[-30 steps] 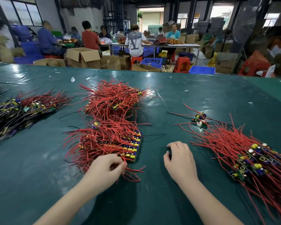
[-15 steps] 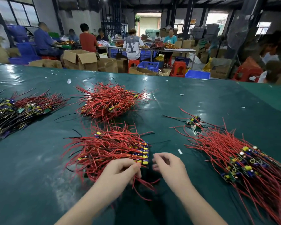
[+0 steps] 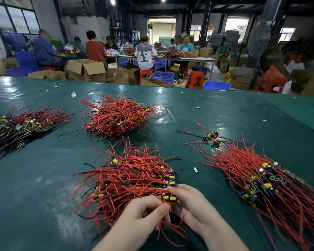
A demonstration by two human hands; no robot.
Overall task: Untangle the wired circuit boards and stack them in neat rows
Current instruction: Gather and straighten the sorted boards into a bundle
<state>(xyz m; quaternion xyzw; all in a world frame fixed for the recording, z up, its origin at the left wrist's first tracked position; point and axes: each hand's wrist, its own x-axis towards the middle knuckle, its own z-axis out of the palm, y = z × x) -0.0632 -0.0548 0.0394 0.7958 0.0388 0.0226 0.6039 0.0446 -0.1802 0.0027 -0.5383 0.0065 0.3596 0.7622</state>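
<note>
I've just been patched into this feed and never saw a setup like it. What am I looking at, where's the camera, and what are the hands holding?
There is no machine: a person works bare-handed, filmed by a camera on their head looking down. On the green table lie four heaps of small circuit boards with red wires. The left hand and right hand both grip the near bundle. A neater row lies right, a tangled pile behind, a darker heap far left. Other workers sit at tables beyond.

green table cover (image 3: 43, 178) | cardboard boxes (image 3: 86, 70) | blue crates (image 3: 162, 77) | seated workers (image 3: 145, 55)
</note>
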